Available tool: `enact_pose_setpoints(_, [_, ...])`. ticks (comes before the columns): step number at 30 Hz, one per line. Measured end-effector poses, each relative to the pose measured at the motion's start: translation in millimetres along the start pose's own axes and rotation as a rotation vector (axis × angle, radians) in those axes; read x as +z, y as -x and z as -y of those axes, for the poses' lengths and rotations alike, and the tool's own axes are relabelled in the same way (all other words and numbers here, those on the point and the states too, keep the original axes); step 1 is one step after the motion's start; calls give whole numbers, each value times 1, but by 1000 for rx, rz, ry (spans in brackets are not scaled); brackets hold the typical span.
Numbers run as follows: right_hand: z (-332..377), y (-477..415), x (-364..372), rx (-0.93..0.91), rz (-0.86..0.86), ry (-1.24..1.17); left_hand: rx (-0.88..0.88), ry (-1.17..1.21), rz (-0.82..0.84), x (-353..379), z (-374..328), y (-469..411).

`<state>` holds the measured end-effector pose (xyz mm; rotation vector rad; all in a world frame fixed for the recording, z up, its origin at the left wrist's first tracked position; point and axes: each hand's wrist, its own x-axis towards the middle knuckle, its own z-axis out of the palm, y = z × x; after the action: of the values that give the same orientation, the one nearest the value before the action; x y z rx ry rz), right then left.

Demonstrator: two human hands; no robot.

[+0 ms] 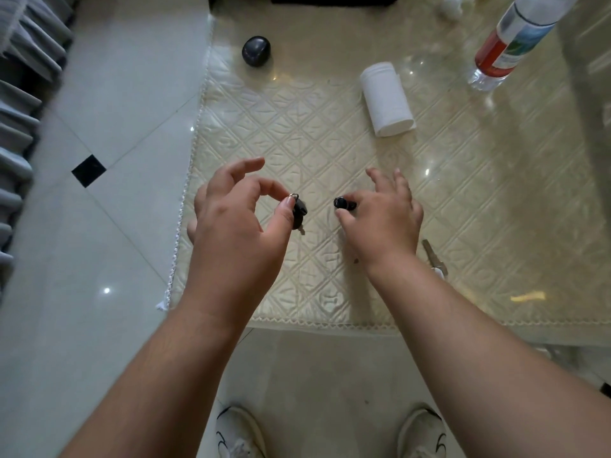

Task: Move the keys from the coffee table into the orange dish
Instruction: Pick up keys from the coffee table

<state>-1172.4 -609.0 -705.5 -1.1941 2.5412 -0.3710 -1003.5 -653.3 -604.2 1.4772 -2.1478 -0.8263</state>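
My left hand (236, 223) pinches a black-headed key (299, 213) by its small ring between thumb and forefinger, a little above the coffee table (479, 200). My right hand (383, 219) grips a second black-headed key (344, 204) with thumb and fingers, low over the cream quilted cover. A third key (434, 257), silver with a white head, lies on the table just right of my right wrist, partly hidden by it. No orange dish shows in this view.
A white roll of tissue (386, 99) lies on its side at the table's middle. A black rounded object (256, 50) sits far left. A clear bottle with a red label (509, 41) stands far right. Tiled floor lies to the left.
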Motion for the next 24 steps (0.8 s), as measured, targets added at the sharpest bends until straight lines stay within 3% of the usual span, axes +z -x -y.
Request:
enact_pose_setpoints(13, [15, 14, -32, 32, -49, -20, -21, 12, -14, -22, -8, 6])
enact_pose_setpoints(18, [34, 34, -99, 36, -63, -92, -32, -13, 5, -60, -42, 15])
enact_pose_setpoints(24, [71, 72, -238, -25, -143, -110, 3, 43, -3, -133, -124, 33])
